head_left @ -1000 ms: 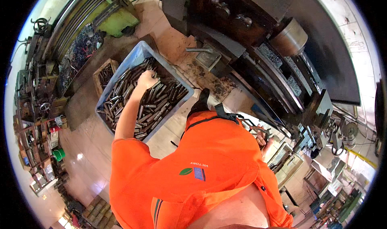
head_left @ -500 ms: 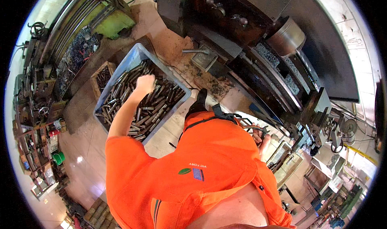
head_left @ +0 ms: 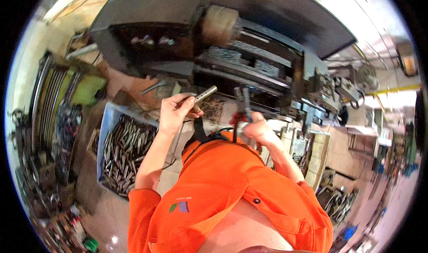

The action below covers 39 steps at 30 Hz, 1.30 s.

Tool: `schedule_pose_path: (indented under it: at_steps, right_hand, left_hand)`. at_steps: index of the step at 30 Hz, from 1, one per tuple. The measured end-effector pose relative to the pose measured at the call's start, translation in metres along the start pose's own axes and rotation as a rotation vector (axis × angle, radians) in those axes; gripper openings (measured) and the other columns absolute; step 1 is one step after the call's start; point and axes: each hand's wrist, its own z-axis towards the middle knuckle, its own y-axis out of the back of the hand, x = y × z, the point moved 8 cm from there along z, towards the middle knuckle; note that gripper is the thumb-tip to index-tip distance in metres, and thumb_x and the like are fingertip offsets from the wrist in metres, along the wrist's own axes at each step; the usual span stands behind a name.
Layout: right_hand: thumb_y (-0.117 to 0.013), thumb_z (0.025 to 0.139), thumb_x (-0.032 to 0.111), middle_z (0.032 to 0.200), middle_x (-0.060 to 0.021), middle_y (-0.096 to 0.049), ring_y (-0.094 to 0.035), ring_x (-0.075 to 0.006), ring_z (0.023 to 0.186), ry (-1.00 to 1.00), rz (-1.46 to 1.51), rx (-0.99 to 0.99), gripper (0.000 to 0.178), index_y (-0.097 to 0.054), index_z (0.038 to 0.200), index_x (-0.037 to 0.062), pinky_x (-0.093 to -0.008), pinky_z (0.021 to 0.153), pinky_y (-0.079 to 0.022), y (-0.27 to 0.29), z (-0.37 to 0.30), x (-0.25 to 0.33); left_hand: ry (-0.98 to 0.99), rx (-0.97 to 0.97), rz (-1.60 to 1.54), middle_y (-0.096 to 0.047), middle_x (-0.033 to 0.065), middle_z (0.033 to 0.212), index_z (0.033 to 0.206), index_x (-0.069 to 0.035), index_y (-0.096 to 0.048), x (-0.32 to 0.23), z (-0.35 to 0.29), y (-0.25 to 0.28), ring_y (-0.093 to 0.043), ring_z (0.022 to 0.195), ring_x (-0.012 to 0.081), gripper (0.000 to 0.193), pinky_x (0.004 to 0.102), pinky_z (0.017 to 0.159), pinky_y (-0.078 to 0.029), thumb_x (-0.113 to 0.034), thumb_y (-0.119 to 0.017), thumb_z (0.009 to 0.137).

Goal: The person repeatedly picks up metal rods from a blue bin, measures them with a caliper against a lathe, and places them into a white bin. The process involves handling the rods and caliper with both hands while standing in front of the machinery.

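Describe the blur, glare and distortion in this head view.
Head view: fisheye bends the machine edges toward the black rim; the upper machine parts smear with motion blur; glare washes out the top right; left hand and metal tube stay fairly sharp.

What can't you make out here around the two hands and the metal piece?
- Head view: right hand grips a red-handled tool; motion blur hides its tip.
- Left hand covers one end of the metal tube.
- Crate parts too small to tell.

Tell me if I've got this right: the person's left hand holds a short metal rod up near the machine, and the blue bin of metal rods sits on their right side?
Not quite. In the head view the blue bin sits on the person's left side. The left hand does hold a short metal rod near the machine.
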Motion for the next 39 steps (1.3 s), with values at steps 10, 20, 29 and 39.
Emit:
schedule_pose_path:
  at_steps: [10, 20, 29, 39]
  right_hand:
    - [-0.051, 0.062, 0.011, 0.087, -0.0074, -0.057, -0.050, -0.0150, 0.082, 0.119, -0.092, -0.122, 0.037, -0.054, 0.096, -0.0036, -0.0264, 0.075, -0.040, 0.019, -0.007, -0.013]
    - [-0.057, 0.060, 0.015, 0.069, -0.0161, -0.053, -0.055, -0.0258, 0.068, 0.174, -0.184, -0.408, 0.025, -0.049, 0.077, -0.0029, -0.0336, 0.063, -0.042, 0.034, -0.010, -0.006]
    - [-0.057, 0.062, 0.016, 0.072, -0.0214, -0.056, -0.058, -0.0354, 0.075, 0.087, -0.160, -0.485, 0.027, -0.050, 0.078, -0.0042, -0.0370, 0.067, -0.044, 0.035, -0.005, -0.003]
    - [-0.055, 0.062, 0.011, 0.069, -0.0129, -0.053, -0.053, -0.0216, 0.067, 0.108, -0.233, -0.581, 0.020, -0.049, 0.078, 0.0003, -0.0321, 0.063, -0.042, 0.032, -0.009, -0.002]
  left_hand:
    - [-0.041, 0.245, 0.094, -0.062, 0.0088, 0.070, 0.094, 0.007, -0.062, 0.001, 0.032, -0.086, -0.062, 0.059, 0.0145, 0.022, 0.0239, 0.051, -0.051, -0.013, -0.058, 0.086]
    - [-0.046, 0.382, 0.188, -0.063, 0.0116, 0.069, 0.096, 0.008, -0.060, 0.008, 0.049, -0.107, -0.063, 0.059, 0.0177, 0.025, 0.0254, 0.052, -0.051, -0.014, -0.059, 0.085]
    - [0.140, 0.431, 0.016, -0.061, 0.0084, 0.064, 0.093, 0.005, -0.062, 0.027, 0.071, -0.103, -0.062, 0.057, 0.0140, 0.022, 0.0237, 0.049, -0.050, -0.016, -0.059, 0.086]
    - [0.093, 0.573, 0.016, -0.062, 0.0084, 0.066, 0.094, 0.006, -0.062, 0.029, 0.082, -0.113, -0.062, 0.058, 0.0137, 0.022, 0.0242, 0.051, -0.050, -0.014, -0.059, 0.086]
